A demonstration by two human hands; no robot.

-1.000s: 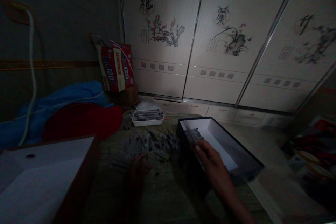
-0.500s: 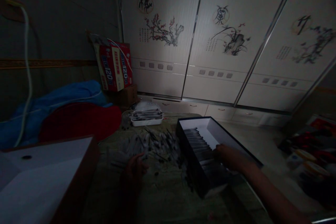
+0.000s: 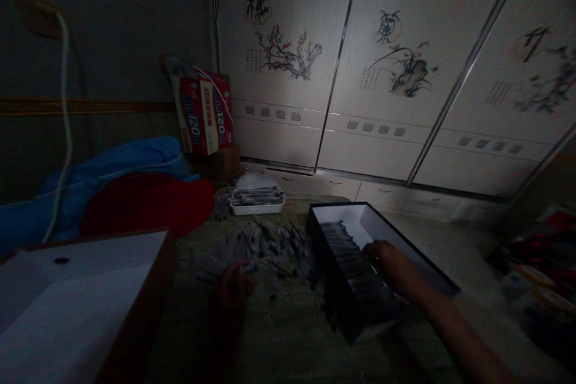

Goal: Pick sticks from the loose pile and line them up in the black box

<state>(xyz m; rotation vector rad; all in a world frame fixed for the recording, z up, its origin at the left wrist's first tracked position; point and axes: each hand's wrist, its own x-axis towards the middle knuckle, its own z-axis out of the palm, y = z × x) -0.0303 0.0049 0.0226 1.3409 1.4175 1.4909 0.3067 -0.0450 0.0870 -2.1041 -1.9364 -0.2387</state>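
My left hand (image 3: pixel 234 288) rests low over the table at the near edge of a loose pile of thin pen-like sticks (image 3: pixel 288 249); its fingers are curled, and the dark hides whether they hold anything. Inside a dark box with a white lining (image 3: pixel 373 222), my right hand (image 3: pixel 387 258) is over a row of similar sticks (image 3: pixel 346 252) lying side by side. The right fingers are bent down, their tips close to the row's right ends, and what is between them cannot be made out. Behind the pile stands a white tray (image 3: pixel 257 209) full of sticks.
At the left is a large open box (image 3: pixel 103 264) with a pale inside. Red cloth (image 3: pixel 148 204) and blue cloth (image 3: pixel 121 159) lie behind it. A red and white carton (image 3: pixel 204 114) stands before the cabinet (image 3: pixel 279 144). A white cable (image 3: pixel 66 108) hangs at the left.
My right hand has moved slightly up along the row in the dark box. My left hand stays near the pile. The whole view has shifted a little.
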